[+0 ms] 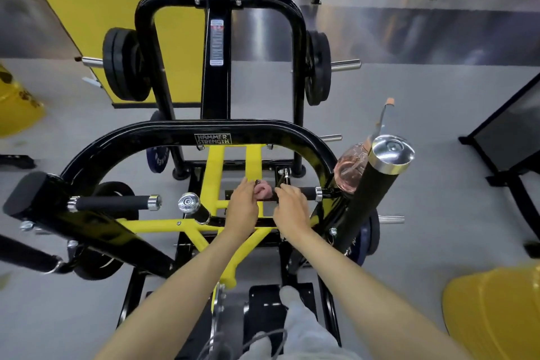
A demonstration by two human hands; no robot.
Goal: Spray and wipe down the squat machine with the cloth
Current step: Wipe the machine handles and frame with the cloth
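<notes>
Left hand [241,207] pinches pink cloth [261,191] at the end of the grip [307,192], which right hand [292,209] clasps.

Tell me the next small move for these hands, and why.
Probably slide the pink cloth rightward along the black handle toward its chrome collar. The left hand pinches the cloth bunched at the handle's inner end, the right hand curls over the handle beside it, and the handle further out is uncovered.
</notes>
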